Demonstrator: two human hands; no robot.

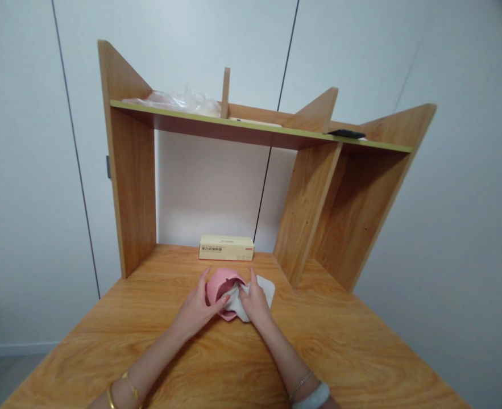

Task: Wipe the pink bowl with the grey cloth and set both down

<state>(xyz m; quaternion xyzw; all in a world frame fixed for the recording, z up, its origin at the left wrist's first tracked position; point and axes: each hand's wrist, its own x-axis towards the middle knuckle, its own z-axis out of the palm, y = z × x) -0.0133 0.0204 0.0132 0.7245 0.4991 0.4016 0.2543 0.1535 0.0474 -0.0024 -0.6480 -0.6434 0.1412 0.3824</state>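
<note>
A pink bowl-like container (217, 282) is tipped on its side above the wooden desk, its opening turned toward the right. My left hand (197, 309) is wrapped around its left side, thumb at the near rim. A white cloth (243, 309) is bunched partly inside the opening and spreads out to the right. My right hand (254, 300) grips the cloth at the container's mouth, with some fingers hidden by the cloth and the rim. Whether the container touches the desk is hard to tell.
Behind the hands, a long cream box (226, 249) with printed lettering lies at the back of the desk (216, 363). A wooden shelf unit (133, 187) rises around it. On its upper board are a clear plastic bag (182, 103) and a flat black object (347, 134).
</note>
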